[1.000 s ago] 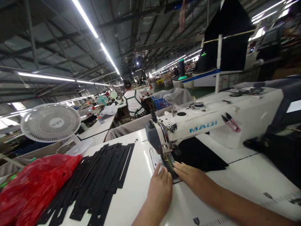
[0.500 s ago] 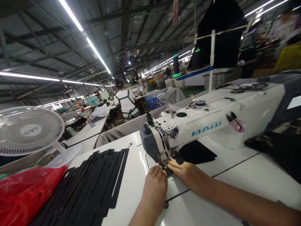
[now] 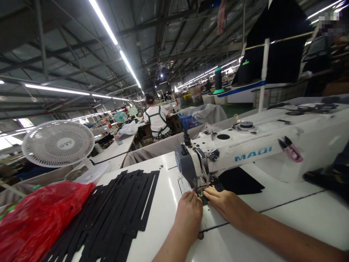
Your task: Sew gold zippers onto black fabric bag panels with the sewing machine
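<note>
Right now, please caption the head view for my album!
Left hand and right hand at the sewing machine, black strips to their left.

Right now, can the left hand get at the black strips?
Likely yes: only white tabletop shows between the left hand and the black strips; nothing visible blocks the way.

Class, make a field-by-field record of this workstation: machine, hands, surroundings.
Sewing machine: white, marked MAQI
Left hand: fingers bent near a dark piece, grip unclear
Right hand: fingers extended near the same piece
Black strips: piled on a white tabletop
Red bag: beside the strips
Fan: white, beyond the bag
Snips: pink-handled, on the machine
</note>
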Demonstrator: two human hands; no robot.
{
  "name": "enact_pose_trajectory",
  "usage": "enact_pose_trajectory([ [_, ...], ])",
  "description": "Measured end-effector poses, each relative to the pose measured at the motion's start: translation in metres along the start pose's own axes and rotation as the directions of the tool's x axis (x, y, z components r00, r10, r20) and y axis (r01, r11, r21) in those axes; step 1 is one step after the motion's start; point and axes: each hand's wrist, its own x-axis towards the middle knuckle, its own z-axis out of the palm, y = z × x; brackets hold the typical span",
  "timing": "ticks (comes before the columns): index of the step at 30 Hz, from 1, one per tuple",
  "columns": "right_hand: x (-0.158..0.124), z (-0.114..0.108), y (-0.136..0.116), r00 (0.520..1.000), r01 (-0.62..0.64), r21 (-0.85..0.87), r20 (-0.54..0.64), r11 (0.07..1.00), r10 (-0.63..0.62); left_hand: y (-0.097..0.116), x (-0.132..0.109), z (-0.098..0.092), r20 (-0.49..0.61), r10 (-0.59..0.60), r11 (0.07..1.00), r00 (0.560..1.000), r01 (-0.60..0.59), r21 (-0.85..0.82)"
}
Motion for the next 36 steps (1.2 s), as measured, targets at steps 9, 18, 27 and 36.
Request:
enact_pose_trajectory([
  [9,0.004,0.002,0.001,1.000,0.022,-0.025,-0.016,0.999,-0.022,-0.003,-0.001,0.006,-0.044,-0.036,0.999,0.998,0.035,-0.028],
  [18,0.003,0.001,-0.002,1.000,-0.013,-0.021,-0.022,1.000,0.012,-0.003,-0.006,0.009,-0.030,-0.108,0.990,0.994,0.105,-0.098],
  [27,0.005,0.009,-0.005,0.994,-0.024,-0.058,-0.104,0.998,0.018,-0.003,-0.007,0.010,-0.071,-0.189,0.968,0.979,0.174,-0.180],
  [36,-0.013,-0.018,0.032,0.997,-0.074,-0.393,-0.061,0.916,0.055,-0.003,-0.020,-0.039,-0.007,-0.309,0.898,0.951,0.290,-0.330],
])
